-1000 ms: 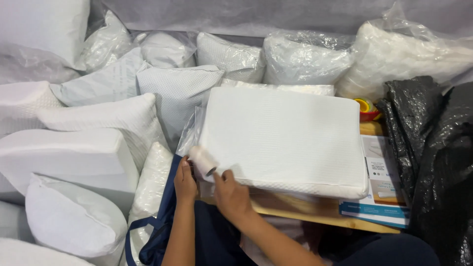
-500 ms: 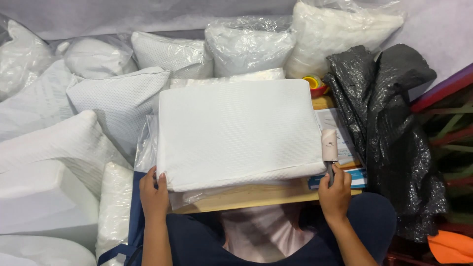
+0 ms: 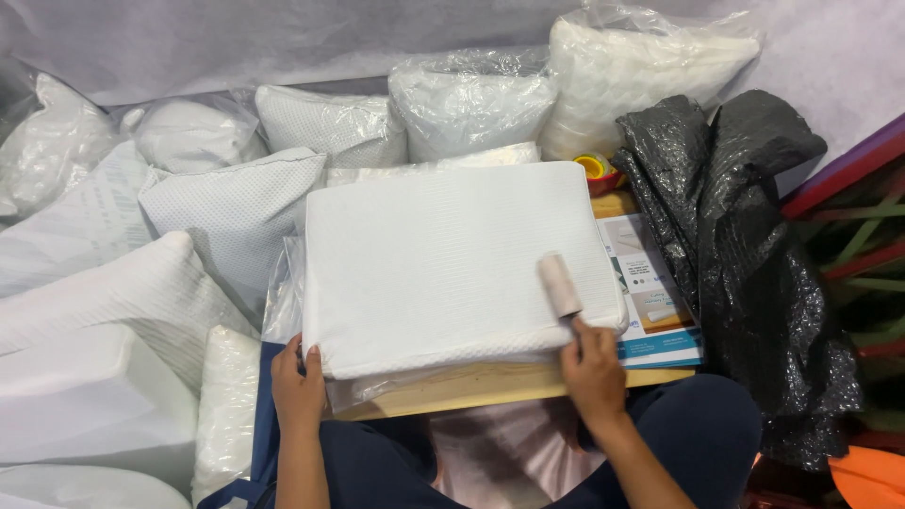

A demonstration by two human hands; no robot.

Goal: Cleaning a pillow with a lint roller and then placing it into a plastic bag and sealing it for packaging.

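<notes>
A white rectangular foam pillow (image 3: 443, 254) lies flat on a wooden board (image 3: 490, 388) across my lap. My left hand (image 3: 298, 388) grips the pillow's near left corner, thumb on top. My right hand (image 3: 592, 375) holds a lint roller (image 3: 559, 284) by its handle. The roller's pale pink head rests on the pillow's top surface near the right edge. A clear plastic bag (image 3: 281, 302) sticks out from under the pillow on the left.
Several white pillows, some in clear bags (image 3: 471, 99), are piled at the left and along the back. Black plastic bags (image 3: 745, 254) lie heaped at the right. A printed card sheet (image 3: 650, 311) and a yellow tape roll (image 3: 598, 171) sit beside the pillow.
The lint roller moved from the pillow's near left corner across to its right side, then slightly inward onto the top. My left hand stayed at the near left corner.
</notes>
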